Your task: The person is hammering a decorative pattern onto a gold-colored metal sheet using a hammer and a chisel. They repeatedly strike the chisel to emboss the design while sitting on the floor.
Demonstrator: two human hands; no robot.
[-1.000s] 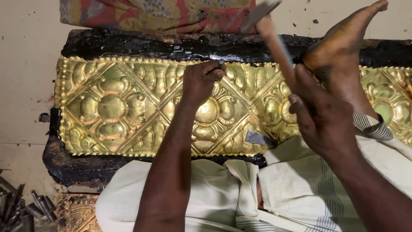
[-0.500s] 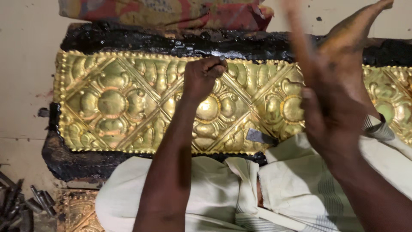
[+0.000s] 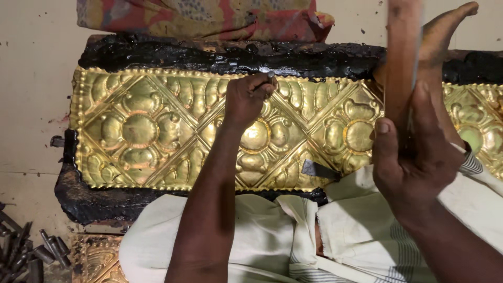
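Right hand (image 3: 414, 157) now raised higher than a second ago, fist clamped on the blurred wooden hammer handle (image 3: 402, 63); left hand (image 3: 247, 98) unmoved, fingers closed around the punch (image 3: 266, 79) set on the embossed gold sheet (image 3: 157, 131).

1 brass panel (image 3: 157, 131), 2 hands, approx. 10 punches (image 3: 26, 257).

Embossed sheet (image 3: 157, 131) lies on pitch bed (image 3: 236, 55), perhaps bonded.

Left hand (image 3: 250, 97) fisted, arm stretched forward — right hand (image 3: 416, 157) raised nearer the camera, fingers curled, thumb up.
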